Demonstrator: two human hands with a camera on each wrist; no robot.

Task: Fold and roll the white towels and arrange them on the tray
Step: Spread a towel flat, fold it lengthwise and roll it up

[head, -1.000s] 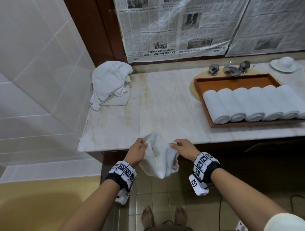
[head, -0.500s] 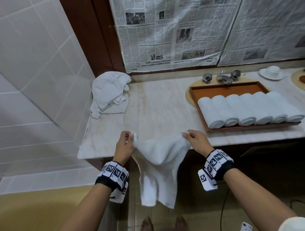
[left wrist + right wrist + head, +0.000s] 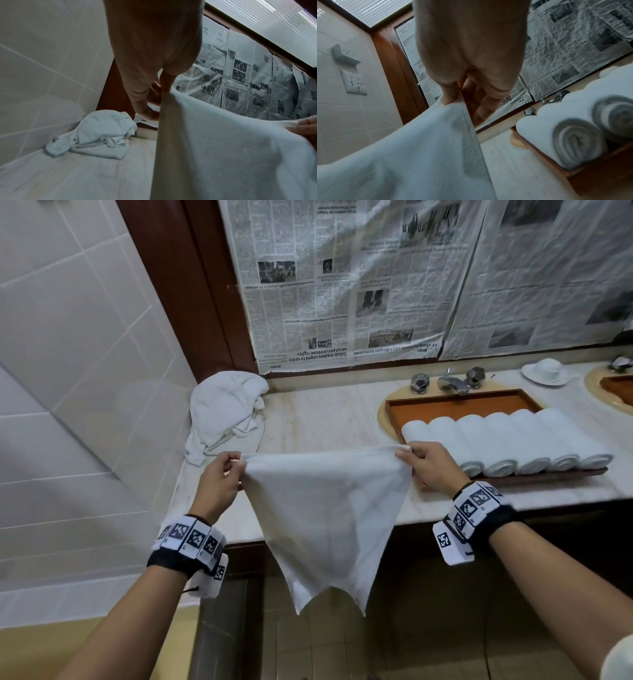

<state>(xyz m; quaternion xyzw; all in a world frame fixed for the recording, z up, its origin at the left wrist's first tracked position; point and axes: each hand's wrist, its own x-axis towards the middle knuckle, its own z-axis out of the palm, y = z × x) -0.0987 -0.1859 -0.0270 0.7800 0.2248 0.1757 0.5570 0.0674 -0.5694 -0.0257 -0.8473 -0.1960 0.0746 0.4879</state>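
The left hand (image 3: 219, 479) and the right hand (image 3: 430, 465) each pinch 1 top corner of a plain white cloth towel (image 3: 329, 522), pulling its upper hem taut in the air just in front of the front edge of the pale marble counter (image 3: 329, 419); the wrist views confirm thumb against fingers on the fabric at both corners. The towel hangs free below the counter's front edge, its 2 lower corners dangling toward the tiled floor. The main risk, as I judge it, is in laying it down: if the hem comes down crooked or the hanging part drags over the counter's front edge, the cloth will bunch and the fold will start skewed, giving a roll that does not match the others. A slack pinch at either corner could let that side drop and the towel swing to the floor. On the right half of the counter the rectangular brown wooden tray (image 3: 459, 405) carries 6 rolled white towels (image 3: 507, 440) in a row along its near side, and the right hand sits just beside the leftmost roll, so a wide sweep while spreading could nudge that roll out of line. A crumpled heap of white towels (image 3: 226, 409) lies in the counter's back left corner, well apart from the working space.
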